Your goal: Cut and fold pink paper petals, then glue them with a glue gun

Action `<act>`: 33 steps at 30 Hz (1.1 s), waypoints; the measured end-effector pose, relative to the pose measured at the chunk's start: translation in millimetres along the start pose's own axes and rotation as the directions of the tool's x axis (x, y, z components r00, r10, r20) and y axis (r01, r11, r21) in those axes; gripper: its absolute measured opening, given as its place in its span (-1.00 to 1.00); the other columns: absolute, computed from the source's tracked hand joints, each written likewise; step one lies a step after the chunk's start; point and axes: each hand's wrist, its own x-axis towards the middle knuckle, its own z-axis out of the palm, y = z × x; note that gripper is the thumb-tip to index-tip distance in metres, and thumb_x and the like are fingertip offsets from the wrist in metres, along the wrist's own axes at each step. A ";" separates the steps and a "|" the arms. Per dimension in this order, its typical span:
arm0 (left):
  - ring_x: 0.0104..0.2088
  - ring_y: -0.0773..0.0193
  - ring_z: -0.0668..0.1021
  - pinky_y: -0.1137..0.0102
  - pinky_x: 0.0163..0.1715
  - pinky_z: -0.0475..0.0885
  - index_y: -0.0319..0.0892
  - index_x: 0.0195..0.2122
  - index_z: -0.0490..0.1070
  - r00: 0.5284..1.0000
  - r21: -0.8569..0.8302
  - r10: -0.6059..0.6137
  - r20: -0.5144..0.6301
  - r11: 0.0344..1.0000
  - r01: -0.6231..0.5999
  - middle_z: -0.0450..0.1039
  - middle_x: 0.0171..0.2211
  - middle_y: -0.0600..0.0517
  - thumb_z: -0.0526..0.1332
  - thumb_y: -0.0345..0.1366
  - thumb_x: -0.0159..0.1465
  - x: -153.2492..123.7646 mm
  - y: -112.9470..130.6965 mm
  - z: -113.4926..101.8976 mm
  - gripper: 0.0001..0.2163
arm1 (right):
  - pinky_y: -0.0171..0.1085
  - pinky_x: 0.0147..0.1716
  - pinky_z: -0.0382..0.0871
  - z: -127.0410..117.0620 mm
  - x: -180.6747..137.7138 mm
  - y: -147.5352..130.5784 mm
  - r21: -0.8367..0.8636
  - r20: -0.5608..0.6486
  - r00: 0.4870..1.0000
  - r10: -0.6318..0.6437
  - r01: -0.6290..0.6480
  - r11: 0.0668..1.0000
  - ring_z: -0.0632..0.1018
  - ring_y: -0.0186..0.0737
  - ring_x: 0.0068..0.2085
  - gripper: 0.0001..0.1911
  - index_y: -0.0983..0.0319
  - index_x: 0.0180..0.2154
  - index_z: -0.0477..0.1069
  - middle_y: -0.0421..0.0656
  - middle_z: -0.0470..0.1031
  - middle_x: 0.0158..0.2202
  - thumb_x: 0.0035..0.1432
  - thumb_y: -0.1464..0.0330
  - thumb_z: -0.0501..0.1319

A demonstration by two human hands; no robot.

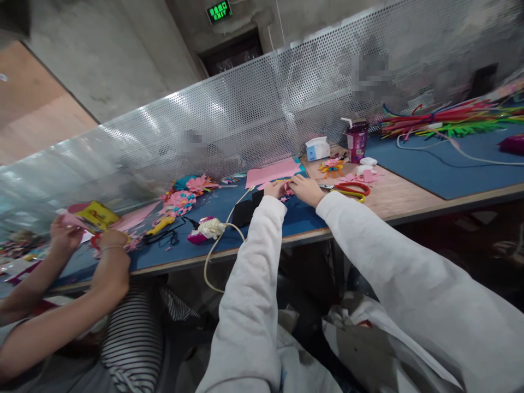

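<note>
My left hand point(275, 189) and my right hand point(307, 191) meet over the blue mat at the desk's front. Their fingers are closed around a small pink paper piece point(289, 189), which they partly hide. A thin yellow strip shows at the fingertips; whether it belongs to that piece I cannot tell. Flat pink paper sheets point(270, 172) lie just behind my hands. Scissors point(354, 189) with red and yellow handles rest on the desk right beside my right hand. Pink paper scraps point(370, 176) are scattered behind the scissors.
Left stand paper flowers point(180, 202), a yellow glue gun point(161, 224) and a power strip point(210, 228) with its cable. A co-worker's hands point(112, 240) handle pink paper. Behind are a tissue pack point(318, 149), a purple cup point(357, 143) and a perforated metal screen point(245, 120).
</note>
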 end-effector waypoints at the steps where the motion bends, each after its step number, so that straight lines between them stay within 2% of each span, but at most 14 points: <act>1: -0.56 0.39 0.48 0.47 -0.48 0.40 -0.21 -0.56 0.33 1.000 -0.001 -0.001 0.001 1.000 0.001 0.38 -0.64 0.10 0.25 -0.37 0.08 0.4 -0.3 -0.5 -0.87 | -0.24 -0.30 0.24 -0.4 -0.2 -0.1 -0.001 0.008 1.000 0.005 -0.005 1.000 0.34 -0.04 -0.05 -0.68 0.39 -0.05 0.42 0.10 0.38 -0.08 0.27 0.47 -0.01; 7: -0.56 0.41 0.47 0.50 -0.48 0.36 -0.25 -0.54 0.39 1.000 -0.002 -0.001 -0.020 1.000 0.001 0.41 -0.64 0.08 0.27 -0.36 0.07 4.1 -2.5 -2.0 -0.89 | -0.25 -0.34 0.24 -2.8 -2.2 -1.0 0.011 0.040 0.998 0.042 -0.042 0.999 0.31 -0.03 -0.02 -0.65 0.38 0.03 0.35 0.12 0.35 -0.06 0.28 0.45 -0.04; 12: -0.55 0.40 0.47 0.49 -0.49 0.35 -0.25 -0.55 0.37 0.999 -0.008 0.005 -0.032 1.000 -0.005 0.43 -0.61 0.06 0.28 -0.36 0.05 4.4 -2.1 -2.0 -0.88 | -0.25 -0.27 0.26 -1.5 -3.1 -3.5 0.101 0.003 0.995 0.102 -0.102 0.990 0.32 -0.03 0.00 -0.67 0.36 0.01 0.35 0.10 0.37 -0.05 0.25 0.45 0.01; 15: -0.57 0.41 0.45 0.47 -0.50 0.36 -0.25 -0.57 0.35 0.998 0.003 0.048 -0.029 0.999 -0.048 0.38 -0.64 0.09 0.30 -0.32 0.04 1.6 0.1 -2.1 -0.84 | -0.25 -0.22 0.27 1.4 -1.8 -4.9 0.191 -0.049 0.967 0.249 -0.236 0.953 0.35 -0.04 0.00 -0.71 0.38 -0.07 0.36 0.10 0.40 -0.07 0.27 0.41 -0.02; 17: -0.56 0.40 0.46 0.45 -0.48 0.38 -0.25 -0.55 0.37 0.997 0.007 0.080 -0.014 0.997 -0.080 0.40 -0.62 0.08 0.31 -0.29 0.02 -0.7 1.7 -2.0 -0.84 | -0.24 -0.20 0.28 5.4 0.1 -4.4 0.269 -0.058 0.925 0.374 -0.347 0.899 0.39 -0.05 -0.02 -0.70 0.39 -0.10 0.35 0.10 0.41 -0.08 0.30 0.34 -0.03; 19: -0.54 0.39 0.47 0.44 -0.47 0.39 -0.26 -0.54 0.39 0.995 0.005 0.103 0.010 0.995 -0.103 0.42 -0.58 0.06 0.32 -0.28 0.01 -2.5 3.1 -1.5 -0.84 | -0.24 -0.18 0.28 11.4 2.6 -2.3 0.367 -0.045 0.894 0.446 -0.401 0.840 0.43 -0.08 -0.07 -0.67 0.37 -0.13 0.36 0.08 0.44 -0.11 0.31 0.27 -0.02; 22: -0.51 0.39 0.48 0.47 -0.48 0.37 -0.25 -0.55 0.41 0.990 0.015 0.135 0.050 0.991 -0.136 0.42 -0.57 0.07 0.34 -0.26 -0.02 -3.9 3.7 -1.1 -0.82 | -0.26 -0.18 0.28 22.5 7.1 2.1 0.537 -0.017 0.891 0.453 -0.374 0.756 0.48 -0.16 -0.19 -0.70 0.34 -0.22 0.38 0.02 0.48 -0.21 0.30 0.25 0.01; 25: -0.47 0.38 0.48 0.47 -0.47 0.35 -0.25 -0.50 0.45 0.984 0.050 0.171 0.057 0.983 -0.174 0.45 -0.52 0.05 0.37 -0.23 -0.04 -3.4 2.7 -1.7 -0.81 | -0.28 -0.21 0.28 31.1 10.9 5.5 0.677 -0.034 0.890 0.454 -0.314 0.666 0.48 -0.20 -0.25 -0.79 0.29 -0.27 0.37 -0.04 0.49 -0.29 0.28 0.34 0.02; 30: -0.44 0.38 0.49 0.49 -0.46 0.34 -0.23 -0.47 0.49 0.990 0.089 0.136 0.044 0.986 -0.140 0.47 -0.48 0.03 0.36 -0.27 -0.02 0.5 -0.9 -3.3 -0.85 | -0.30 -0.26 0.30 32.3 12.4 7.6 0.816 -0.062 0.858 0.510 -0.250 0.520 0.44 -0.26 -0.35 -0.86 0.25 -0.40 0.31 -0.13 0.45 -0.40 0.19 0.40 0.04; 33: -0.42 0.37 0.50 0.50 -0.46 0.34 -0.24 -0.49 0.48 0.993 0.077 0.108 0.048 0.991 -0.112 0.48 -0.48 0.02 0.36 -0.30 -0.03 2.4 -2.1 -3.7 -0.87 | -0.30 -0.29 0.29 30.1 12.1 8.6 0.857 -0.070 0.846 0.529 -0.220 0.466 0.41 -0.28 -0.39 -0.87 0.23 -0.45 0.26 -0.17 0.41 -0.45 0.15 0.40 0.04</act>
